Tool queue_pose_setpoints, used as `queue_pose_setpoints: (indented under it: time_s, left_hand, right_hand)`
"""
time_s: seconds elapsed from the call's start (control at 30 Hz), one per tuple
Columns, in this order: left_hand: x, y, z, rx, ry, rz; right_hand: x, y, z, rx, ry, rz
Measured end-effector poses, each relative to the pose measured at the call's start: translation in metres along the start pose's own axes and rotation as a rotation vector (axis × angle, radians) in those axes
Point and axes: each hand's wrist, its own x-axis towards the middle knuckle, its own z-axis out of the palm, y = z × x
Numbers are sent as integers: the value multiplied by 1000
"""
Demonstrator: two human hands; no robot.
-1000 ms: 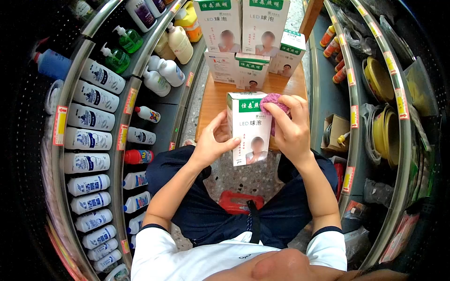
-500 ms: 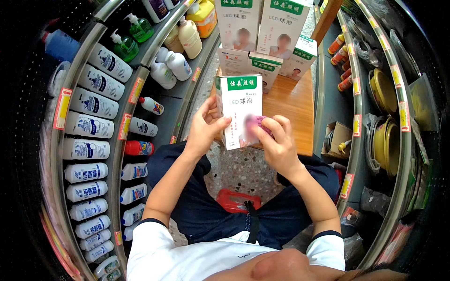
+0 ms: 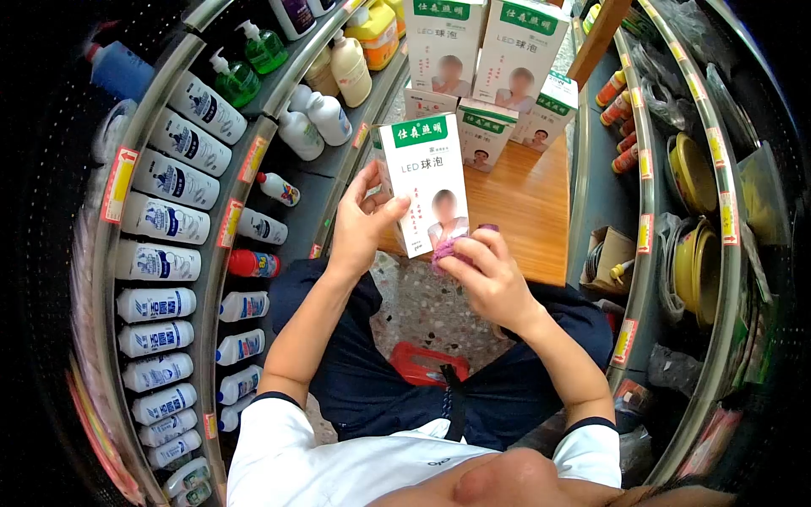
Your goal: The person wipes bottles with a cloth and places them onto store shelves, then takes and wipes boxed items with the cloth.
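A white and green LED bulb box (image 3: 424, 182) is held up in front of me, slightly tilted. My left hand (image 3: 365, 221) grips its left side, thumb on the front face. My right hand (image 3: 488, 275) pinches a bunched purple cloth (image 3: 448, 252) against the box's lower right corner. Behind it, more boxes of the same kind stand on a wooden surface (image 3: 524, 203); two large ones (image 3: 441, 51) (image 3: 519, 55) rest above smaller ones (image 3: 486, 135).
Shelves on the left carry rows of white bottles (image 3: 165, 218) and green pump bottles (image 3: 235, 80). On the right shelves are orange-capped bottles (image 3: 615, 106) and yellow round items (image 3: 697, 262). A red object (image 3: 427, 363) lies on the speckled floor between my legs.
The box has tilted and shifted slightly left and up. My right hand and the cloth have moved down from the printed picture to the lower corner.
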Motion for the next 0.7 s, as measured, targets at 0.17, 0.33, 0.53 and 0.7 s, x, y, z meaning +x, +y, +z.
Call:
queue_pose_setpoints:
  time_s: [0.17, 0.33, 0.53, 0.7]
  left_hand:
    - [0, 1, 3, 14, -35, 1]
    - [-5, -4, 6, 116, -81, -43]
    - [-11, -4, 17, 18, -129, -130]
    - [-14, -2, 19, 50, -178, -170]
  right_hand:
    - [5, 0, -6, 71, -5, 70]
    - [8, 4, -7, 47, 19, 73]
    - [15, 6, -12, -43, 125, 27]
    - [16, 14, -11, -79, 186, 22]
